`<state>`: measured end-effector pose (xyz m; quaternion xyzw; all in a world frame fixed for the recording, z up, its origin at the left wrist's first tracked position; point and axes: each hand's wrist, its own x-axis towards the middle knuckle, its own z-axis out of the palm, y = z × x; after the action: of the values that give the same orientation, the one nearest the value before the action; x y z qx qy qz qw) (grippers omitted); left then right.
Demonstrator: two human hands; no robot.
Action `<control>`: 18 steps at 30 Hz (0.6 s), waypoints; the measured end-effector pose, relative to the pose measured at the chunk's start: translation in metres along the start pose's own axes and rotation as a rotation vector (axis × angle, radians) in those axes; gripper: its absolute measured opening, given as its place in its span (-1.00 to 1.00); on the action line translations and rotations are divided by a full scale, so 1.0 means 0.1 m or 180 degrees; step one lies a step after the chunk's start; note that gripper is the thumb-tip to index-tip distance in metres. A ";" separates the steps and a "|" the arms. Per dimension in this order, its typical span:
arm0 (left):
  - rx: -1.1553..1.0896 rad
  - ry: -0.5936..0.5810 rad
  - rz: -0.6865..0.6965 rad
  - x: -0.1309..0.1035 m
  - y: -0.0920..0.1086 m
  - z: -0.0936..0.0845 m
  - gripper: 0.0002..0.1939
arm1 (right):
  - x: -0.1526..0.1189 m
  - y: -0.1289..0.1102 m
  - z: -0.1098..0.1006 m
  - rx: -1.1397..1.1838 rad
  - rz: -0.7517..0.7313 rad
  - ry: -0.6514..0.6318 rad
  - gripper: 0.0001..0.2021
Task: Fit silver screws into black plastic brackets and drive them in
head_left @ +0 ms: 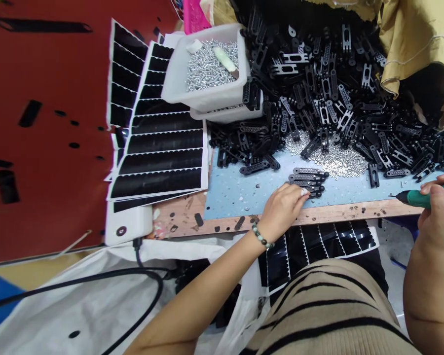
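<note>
My left hand, with a beaded bracelet at the wrist, rests at the near edge of the blue mat. Its fingers are closed over the near end of a short row of black plastic links lying side by side; the fingertips partly cover them. At the right edge, my right hand is wrapped around a green electric screwdriver. The thin bit points left, just above the mat and apart from the row. A loose pile of small silver screws and nuts lies behind the row.
A big heap of black links fills the back, beside torn brown paper. To the left stand a white tub of screws and sheets of black adhesive strips. A black cable hangs from a white box.
</note>
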<state>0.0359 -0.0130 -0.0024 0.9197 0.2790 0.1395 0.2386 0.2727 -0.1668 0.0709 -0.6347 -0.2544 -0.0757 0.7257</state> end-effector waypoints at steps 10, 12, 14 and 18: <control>0.0114 0.0086 -0.0081 -0.02 0.07 -0.06 -0.79 | 0.03 0.08 -0.12 0.0112 -0.0041 0.0128 -0.63; 0.0367 0.0101 0.0068 -0.10 0.06 -0.11 -0.76 | 0.05 0.12 -0.15 -0.0030 -0.0029 0.0206 -0.62; 0.0700 0.0062 0.0159 -0.19 0.04 -0.13 -0.82 | 0.06 0.15 -0.17 -0.0177 -0.0013 0.0329 -0.62; 0.1017 -0.0072 0.0213 -0.33 0.02 -0.11 -0.87 | 0.09 0.15 -0.16 -0.0199 -0.0032 0.0441 -0.64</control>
<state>0.0055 -0.0296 0.0036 0.9562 0.2641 0.0908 0.0877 0.2911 -0.1775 0.0603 -0.6490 -0.2043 -0.1309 0.7210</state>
